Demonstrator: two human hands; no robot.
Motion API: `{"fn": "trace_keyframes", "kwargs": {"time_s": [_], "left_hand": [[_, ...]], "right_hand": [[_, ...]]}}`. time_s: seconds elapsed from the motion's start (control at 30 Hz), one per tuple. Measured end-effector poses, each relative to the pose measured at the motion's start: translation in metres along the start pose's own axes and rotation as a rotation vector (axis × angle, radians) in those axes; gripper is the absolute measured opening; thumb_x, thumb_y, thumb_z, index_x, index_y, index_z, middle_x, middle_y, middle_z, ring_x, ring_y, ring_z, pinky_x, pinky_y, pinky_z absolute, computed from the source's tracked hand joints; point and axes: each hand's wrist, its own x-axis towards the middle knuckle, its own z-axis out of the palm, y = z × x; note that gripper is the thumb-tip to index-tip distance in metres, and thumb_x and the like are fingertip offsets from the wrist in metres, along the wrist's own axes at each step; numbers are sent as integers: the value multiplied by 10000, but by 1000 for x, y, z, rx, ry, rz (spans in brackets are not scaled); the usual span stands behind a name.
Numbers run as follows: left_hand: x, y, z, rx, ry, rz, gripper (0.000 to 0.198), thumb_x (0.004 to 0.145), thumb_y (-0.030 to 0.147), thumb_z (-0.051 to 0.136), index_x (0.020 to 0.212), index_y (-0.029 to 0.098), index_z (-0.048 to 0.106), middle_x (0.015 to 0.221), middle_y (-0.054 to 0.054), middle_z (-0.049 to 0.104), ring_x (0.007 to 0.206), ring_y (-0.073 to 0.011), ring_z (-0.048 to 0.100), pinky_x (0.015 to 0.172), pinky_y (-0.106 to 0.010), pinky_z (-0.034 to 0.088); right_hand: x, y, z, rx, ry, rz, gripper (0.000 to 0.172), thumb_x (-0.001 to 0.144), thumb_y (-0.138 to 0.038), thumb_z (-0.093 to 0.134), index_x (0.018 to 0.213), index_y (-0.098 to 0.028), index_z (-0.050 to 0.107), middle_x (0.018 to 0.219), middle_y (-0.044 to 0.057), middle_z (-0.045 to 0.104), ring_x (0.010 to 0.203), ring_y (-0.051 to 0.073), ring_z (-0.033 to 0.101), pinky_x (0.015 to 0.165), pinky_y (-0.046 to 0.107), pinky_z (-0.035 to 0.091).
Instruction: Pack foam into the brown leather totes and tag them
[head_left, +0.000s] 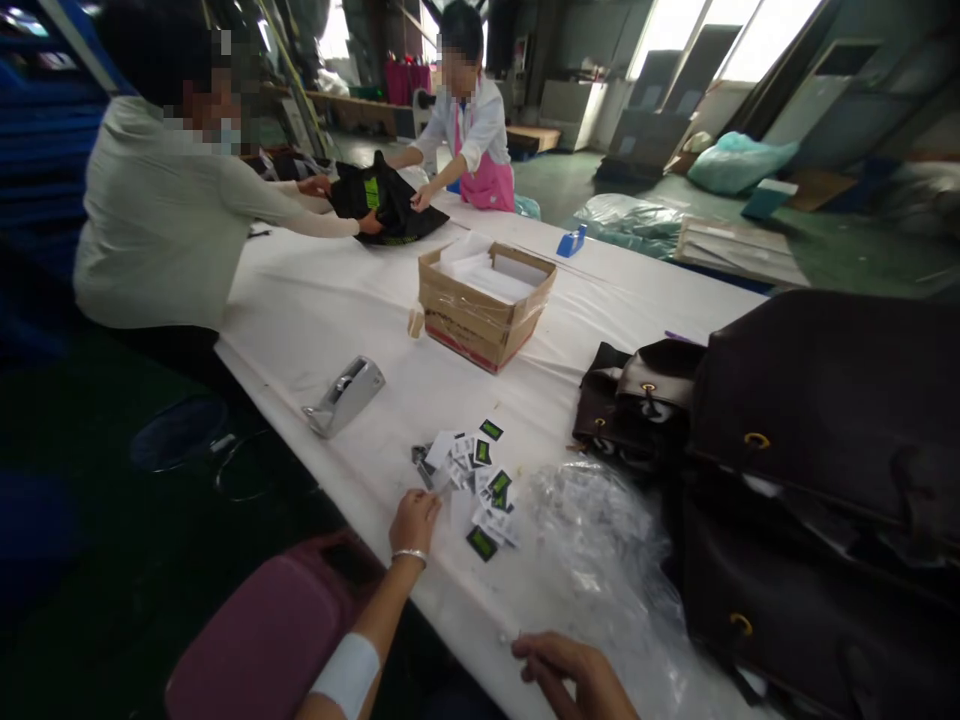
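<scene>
My left hand (pixel 415 520), with a bracelet at the wrist, is at the near left edge of a loose pile of tags (pixel 469 470). Its fingers are pressed together at the white tags; what they pinch, if anything, is too small to tell. Black tags with green print (pixel 481 543) lie among the white ones. Low in the view, my right hand (pixel 562 670) hangs over the table edge with its fingers bent and somewhat apart, holding nothing visible. Crumpled clear plastic (pixel 600 540) lies to the right of the pile.
Dark brown leather bags (pixel 810 400) are stacked at the right. A cardboard box (pixel 480 315) stands mid-table, a grey tape dispenser (pixel 346 395) left, a blue one (pixel 571 241) behind. Two people handle a black bag (pixel 382 205) at the far end. A maroon chair (pixel 262 630) stands near left.
</scene>
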Motion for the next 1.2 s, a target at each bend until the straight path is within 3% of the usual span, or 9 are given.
{"fn": "trace_keyframes", "kwargs": {"time_s": [0.13,0.27,0.5,0.7,0.87,1.07,1.2], "left_hand": [[-5,-5,-17,-7,-49,91,223,879,311,542,980,216,717,1006,-47,683,985,-216,576,935,-350,452],[-13,-9,-31,-63,-60,183,273,893,367,525,1019,210,709,978,-44,705,960,-220,597,928,-370,466],[-25,-15,-37,-215,-71,111,292,884,416,520,981,228,721,947,-31,707,950,-202,627,909,-345,497],[-24,-16,-39,-287,-116,70,300,882,428,515,982,230,718,970,-30,706,978,-204,626,924,-352,494],[-25,-22,-39,-251,-127,67,314,887,441,509,993,230,715,987,-37,703,989,-214,619,929,-367,485],[-24,-23,-38,-250,-125,71,272,881,415,533,978,236,713,975,-24,705,975,-200,626,912,-343,489],[-21,-18,-39,-257,-140,77,290,888,421,521,986,219,706,987,-34,702,972,-196,623,909,-342,484]], "right_hand": [[69,-28,4,-74,-97,-79,274,909,-306,469,1031,-238,705,1000,67,716,902,214,665,813,297,521],[128,-36,21,-140,-2,-161,275,882,-182,473,1029,-230,701,1034,57,703,965,205,641,888,310,490],[192,-31,52,-350,-2,-199,339,866,-110,472,1080,-261,689,1174,29,639,1055,180,600,919,272,460],[217,-30,63,-569,-68,-154,334,876,-127,462,1093,-279,667,1236,4,609,1023,182,609,825,254,474],[224,-28,61,-627,-140,-183,243,884,-150,477,964,-239,689,1084,21,676,990,177,614,788,237,454],[219,-29,62,-514,-169,-278,321,894,-157,461,1126,-283,645,1180,1,644,1062,155,589,882,223,430],[222,-29,67,-611,-176,-268,333,904,-172,446,1132,-300,652,1219,-1,621,1040,173,595,855,238,443]]}}
